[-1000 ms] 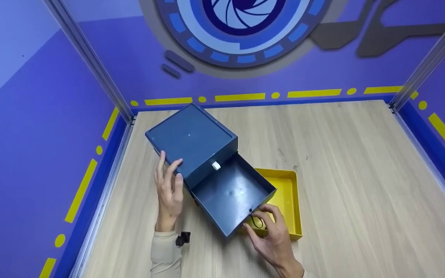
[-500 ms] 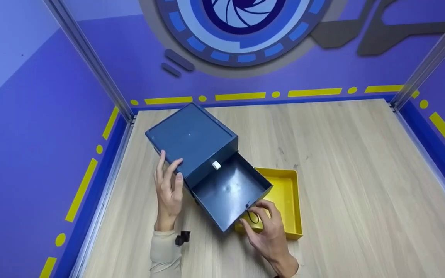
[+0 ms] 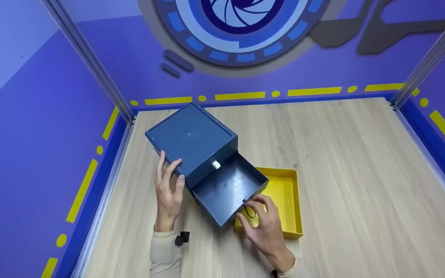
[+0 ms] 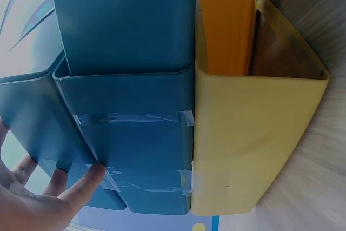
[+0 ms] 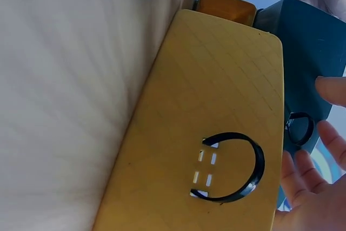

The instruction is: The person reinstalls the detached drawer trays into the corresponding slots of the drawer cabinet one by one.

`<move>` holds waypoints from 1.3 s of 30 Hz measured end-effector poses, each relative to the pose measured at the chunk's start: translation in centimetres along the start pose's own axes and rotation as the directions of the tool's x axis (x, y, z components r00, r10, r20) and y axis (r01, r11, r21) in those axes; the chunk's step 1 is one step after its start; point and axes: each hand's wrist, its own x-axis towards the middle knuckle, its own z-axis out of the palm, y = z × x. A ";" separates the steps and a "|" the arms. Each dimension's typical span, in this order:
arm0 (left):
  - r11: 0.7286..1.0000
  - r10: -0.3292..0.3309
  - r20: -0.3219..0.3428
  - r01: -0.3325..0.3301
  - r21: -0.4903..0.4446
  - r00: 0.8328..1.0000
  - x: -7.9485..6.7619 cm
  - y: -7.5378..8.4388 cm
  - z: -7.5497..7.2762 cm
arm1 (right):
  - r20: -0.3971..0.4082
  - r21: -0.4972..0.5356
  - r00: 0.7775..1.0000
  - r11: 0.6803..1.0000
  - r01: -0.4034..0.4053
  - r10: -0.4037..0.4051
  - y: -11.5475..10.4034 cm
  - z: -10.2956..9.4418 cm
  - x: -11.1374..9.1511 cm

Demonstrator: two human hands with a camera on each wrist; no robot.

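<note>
A dark blue drawer unit (image 3: 189, 135) stands angled on the table, a small white tab (image 3: 216, 165) on its upper front. Below that, a dark blue drawer (image 3: 222, 189) is partly pulled out. Under it extends a yellow drawer (image 3: 294, 204), whose front in the right wrist view bears a black loop handle (image 5: 259, 167). My left hand (image 3: 168, 195) rests on the unit's left side, fingers spread. At the blue drawer's front, my right hand (image 3: 267, 231) touches the panel around its black loop handle (image 5: 301, 128), fingers extended and thumb apart.
Clear tape (image 4: 132, 118) runs across the blue casings in the left wrist view. The wooden table (image 3: 361, 185) extends to the right. Purple-blue panels (image 3: 323, 73) and metal posts (image 3: 91, 58) enclose the back and sides.
The blue drawer has slid part of the way inward, and my right hand has moved with it, up and left. My left hand and the yellow drawer have stayed in place.
</note>
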 end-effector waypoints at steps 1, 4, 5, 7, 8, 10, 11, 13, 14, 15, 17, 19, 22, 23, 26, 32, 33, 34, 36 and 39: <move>1.000 -0.001 0.000 0.001 0.001 1.000 0.0 0.0 0.0 | 0.001 0.003 1.000 1.000 -0.001 0.001 0.0 0.1 0.1; 1.000 0.001 -0.001 -0.001 0.000 1.000 0.0 0.0 0.1 | 0.007 0.011 1.000 1.000 -0.011 0.011 -0.1 0.4 0.3; 1.000 0.001 -0.001 -0.001 0.000 1.000 0.0 0.0 0.1 | 0.006 0.010 1.000 1.000 -0.012 0.012 -0.1 0.6 0.4; 1.000 0.000 -0.003 0.000 -0.004 1.000 0.0 0.0 0.1 | 0.000 0.018 1.000 1.000 -0.016 0.016 -0.1 0.8 0.5; 1.000 0.001 -0.003 -0.001 -0.004 1.000 0.0 0.0 0.1 | -0.002 0.024 1.000 0.999 -0.022 0.022 -0.1 1.0 0.5; 1.000 0.004 -0.004 -0.004 -0.001 1.000 0.0 0.0 0.2 | -0.005 0.035 1.000 0.999 -0.031 0.031 -0.1 1.2 0.6; 1.000 0.006 -0.005 -0.006 0.000 1.000 0.0 0.0 0.2 | -0.009 0.037 0.999 0.999 -0.030 0.030 -0.1 1.3 0.6; 1.000 0.010 -0.006 -0.010 0.005 1.000 0.0 0.0 0.2 | -0.006 0.048 0.999 0.998 -0.040 0.040 -0.1 1.4 0.7; 1.000 0.011 -0.008 -0.011 0.007 1.000 0.0 0.0 0.2 | -0.008 0.048 0.999 0.998 -0.037 0.038 -0.2 1.5 0.7; 1.000 0.012 -0.009 -0.012 0.008 1.000 0.0 0.0 0.2 | -0.008 0.047 0.999 0.998 -0.038 0.038 -0.2 1.6 0.8; 1.000 0.012 -0.009 -0.012 0.007 1.000 0.0 -0.1 0.2 | -0.010 0.048 0.999 0.998 -0.038 0.038 -0.2 1.7 1.0; 1.000 0.014 -0.009 -0.014 0.005 1.000 0.1 -0.1 0.2 | -0.004 0.044 0.999 0.998 -0.044 0.044 -0.3 1.9 1.1; 1.000 0.020 -0.009 -0.020 0.001 1.000 0.1 -0.1 0.2 | 0.005 0.024 0.999 0.999 -0.048 0.048 -0.4 2.1 1.4; 1.000 0.022 -0.010 -0.022 -0.001 1.000 0.1 -0.1 0.3 | 0.009 0.018 0.999 0.999 -0.048 0.048 -0.4 2.2 1.5; 1.000 0.025 -0.010 -0.025 -0.005 1.000 0.1 -0.2 0.3 | 0.021 -0.001 0.999 0.999 -0.042 0.042 -0.5 2.5 1.8; 1.000 0.008 -0.007 -0.008 -0.006 1.000 -0.1 -0.1 0.3 | 0.040 0.002 0.999 1.000 -0.009 0.009 -0.4 3.3 2.1; 1.000 0.005 -0.005 -0.005 -0.004 1.000 -0.2 -0.1 0.2 | 0.039 0.004 0.999 1.000 -0.002 0.002 -0.4 3.4 2.2; 1.000 0.001 -0.003 -0.001 -0.002 1.000 -0.2 -0.1 0.2 | 0.035 0.003 0.999 1.000 0.004 -0.004 -0.4 3.6 2.2; 1.000 0.004 -0.003 -0.004 0.001 1.000 -0.2 -0.1 0.2 | 0.028 -0.006 1.000 1.000 0.013 -0.013 -0.4 3.8 2.3; 1.000 0.012 -0.007 -0.012 0.000 1.000 0.0 -0.2 0.2 | 0.003 -0.017 0.999 0.999 0.041 -0.041 -0.3 4.2 2.6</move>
